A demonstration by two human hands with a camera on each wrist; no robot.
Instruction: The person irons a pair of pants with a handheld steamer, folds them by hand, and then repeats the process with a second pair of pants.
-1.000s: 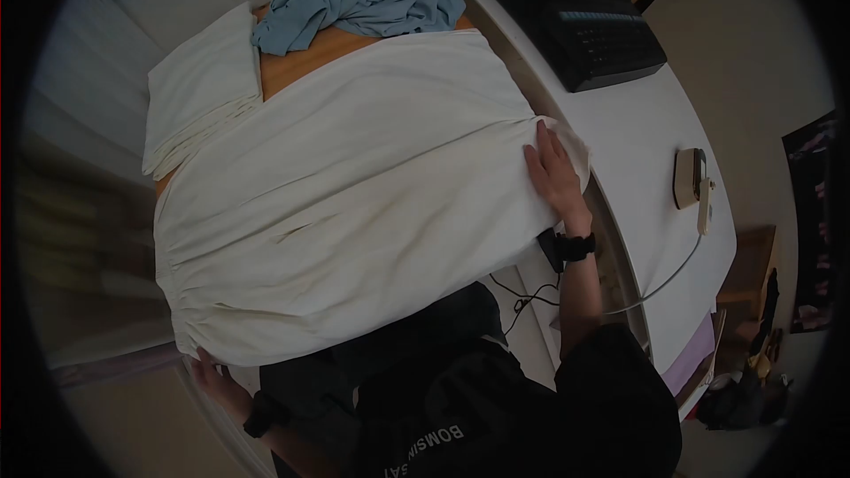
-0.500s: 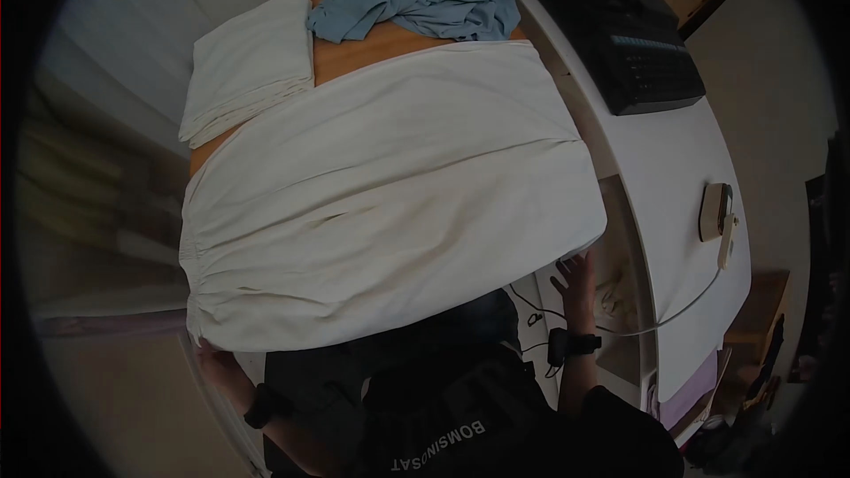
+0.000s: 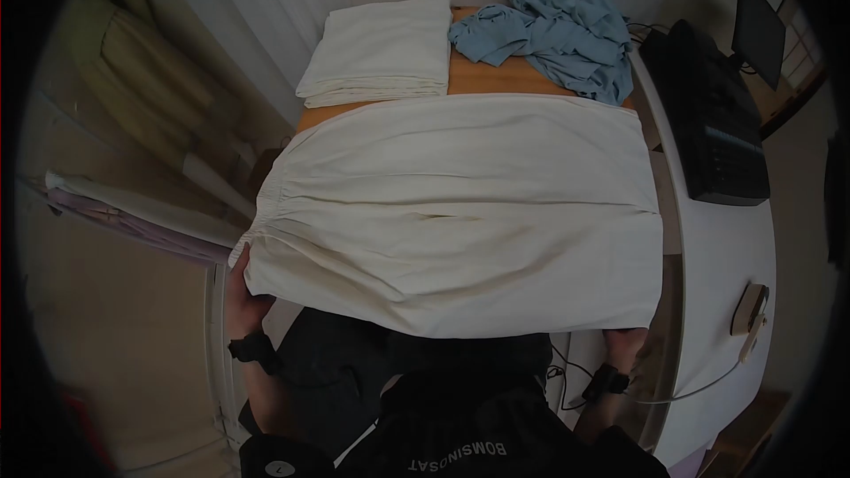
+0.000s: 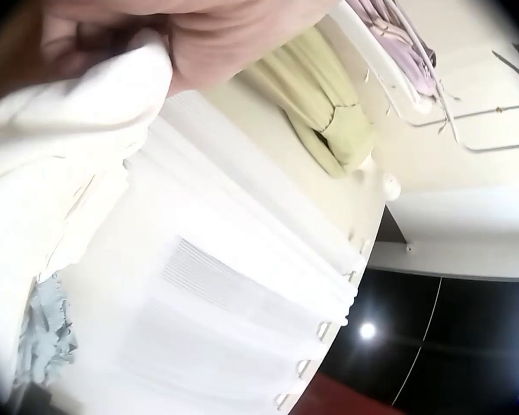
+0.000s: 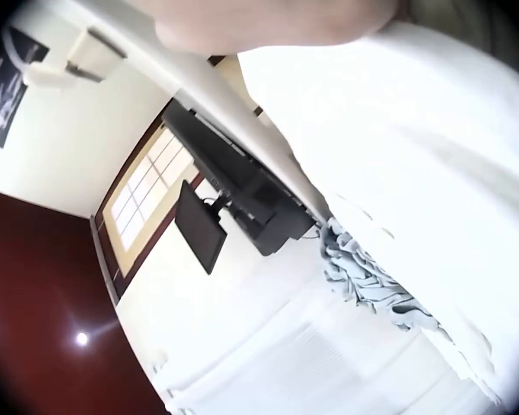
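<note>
A broad white garment (image 3: 496, 159) with a gathered elastic waistband (image 3: 268, 199) lies spread across the wooden table, its front part overhanging toward the person's lap. My left hand (image 3: 245, 288) holds the waistband's near corner; in the left wrist view the fingers (image 4: 233, 39) curl over the bunched cloth. At the opposite near corner, my right hand (image 3: 625, 350) grips the hem, its fingertips hidden beneath the fabric. The right wrist view shows part of that hand (image 5: 268, 22) against the cloth edge. Shallow creases run lengthwise along the garment.
Behind it on the table (image 3: 496, 78) sit a folded white stack (image 3: 381, 44) and a crumpled blue cloth (image 3: 567, 35). A white desk (image 3: 708, 301) on the right carries a black keyboard-like machine (image 3: 708, 115) and a small corded device (image 3: 750, 310). Clothes hang at left (image 3: 146, 62).
The head view has turned, so the garment lies more level. My right hand left the garment's right edge, passed open below the near corner, and is now at that corner. The left hand stays at the waistband.
</note>
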